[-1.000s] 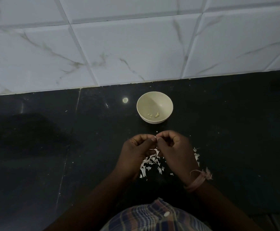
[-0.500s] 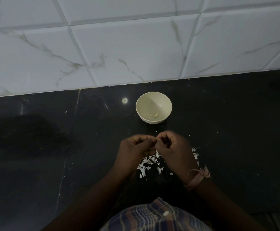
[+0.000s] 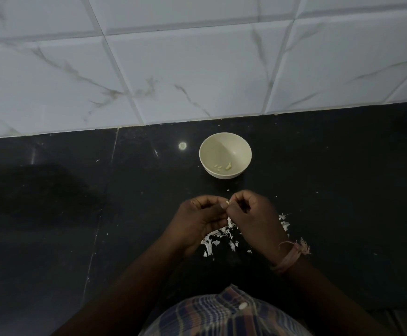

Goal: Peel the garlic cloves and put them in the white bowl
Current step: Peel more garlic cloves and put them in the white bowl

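**Garlic peeled by hand over a dark kitchen counter**

A person stands at a black stone counter (image 3: pixel 331 166), both hands raised just above it and meeting at the fingertips. The left hand (image 3: pixel 197 221) has its fingers curled inward, thumb and forefinger pinching a small pale garlic clove (image 3: pixel 227 203); the right hand (image 3: pixel 253 214) is curled the same way and pinches the clove from the other side, so the two grips touch around it. Only a sliver of the clove shows between the fingertips (whether skin clings to it cannot be told in this dim light).

Under and between the hands lies a scatter of white garlic skins (image 3: pixel 218 236), spreading to the right past the right wrist, which wears a frayed pink thread band (image 3: pixel 292 257).

Beyond the hands, on the far side and a little apart from them, stands the white bowl (image 3: pixel 236 145), upright, with a few small peeled garlic pieces (image 3: pixel 223 166) on its bottom. A round spot of reflected light (image 3: pixel 182 146) shines on the counter just left of the bowl. A wall of white marble-veined tiles (image 3: pixel 197 69) rises at the counter's far edge. A checked shirt (image 3: pixel 224 314) fills the near edge of the view.
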The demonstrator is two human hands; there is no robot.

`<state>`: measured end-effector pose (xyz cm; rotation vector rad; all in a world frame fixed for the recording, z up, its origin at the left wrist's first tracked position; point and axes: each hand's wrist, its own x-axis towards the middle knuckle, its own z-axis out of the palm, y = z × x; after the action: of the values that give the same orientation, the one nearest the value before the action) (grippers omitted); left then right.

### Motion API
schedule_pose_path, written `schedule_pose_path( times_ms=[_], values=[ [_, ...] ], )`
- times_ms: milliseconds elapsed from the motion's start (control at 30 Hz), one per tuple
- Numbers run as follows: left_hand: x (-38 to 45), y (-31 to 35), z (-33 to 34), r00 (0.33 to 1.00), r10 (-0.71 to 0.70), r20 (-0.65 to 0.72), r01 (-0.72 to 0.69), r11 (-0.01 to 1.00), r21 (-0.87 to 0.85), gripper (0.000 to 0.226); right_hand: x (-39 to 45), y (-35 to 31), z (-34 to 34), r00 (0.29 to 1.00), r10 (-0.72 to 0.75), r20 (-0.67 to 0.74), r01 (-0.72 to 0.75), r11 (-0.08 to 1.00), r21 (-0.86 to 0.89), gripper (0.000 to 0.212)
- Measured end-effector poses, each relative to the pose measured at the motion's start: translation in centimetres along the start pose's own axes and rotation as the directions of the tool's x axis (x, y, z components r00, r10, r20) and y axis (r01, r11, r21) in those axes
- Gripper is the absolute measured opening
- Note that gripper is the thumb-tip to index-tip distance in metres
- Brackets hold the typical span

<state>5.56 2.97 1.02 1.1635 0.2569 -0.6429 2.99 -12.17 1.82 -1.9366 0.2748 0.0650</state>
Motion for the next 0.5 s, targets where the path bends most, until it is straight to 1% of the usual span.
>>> schedule_pose_path(
  times_ms=[133, 233, 367, 433, 500],
  values=[
    [0.0, -0.2, 0.1, 1.0, 0.012, -0.008, -0.013, 0.998, -0.058, 0.013, 0.0, -0.2, 0.3, 0.996, 0.084, 0.022, -0.087, 0.98, 0.181, 0.007],
    [0.2, -0.3, 0.1, 1.0, 0.018, -0.004, -0.019, 0.997, -0.079, 0.016, 0.2, -0.1, 0.3, 0.994, 0.106, 0.025, -0.109, 0.973, 0.203, 0.011],
    [0.2, -0.1, 0.3, 0.999, 0.009, 0.03, -0.006, 0.993, -0.115, 0.023, 0.5, 0.5, 0.0, 0.997, 0.08, -0.005, -0.078, 0.985, 0.151, 0.011],
    [0.1, 0.0, 0.6, 1.0, 0.014, 0.028, -0.01, 0.993, -0.115, 0.031, 0.4, 0.8, -0.1, 0.999, 0.029, -0.022, -0.028, 0.997, 0.066, 0.009],
    [0.1, -0.1, 0.8, 1.0, 0.015, -0.009, -0.016, 0.993, -0.117, 0.03, 0.2, 0.8, 0.0, 0.999, -0.027, -0.028, 0.026, 0.999, -0.02, 0.009]
  ],
)
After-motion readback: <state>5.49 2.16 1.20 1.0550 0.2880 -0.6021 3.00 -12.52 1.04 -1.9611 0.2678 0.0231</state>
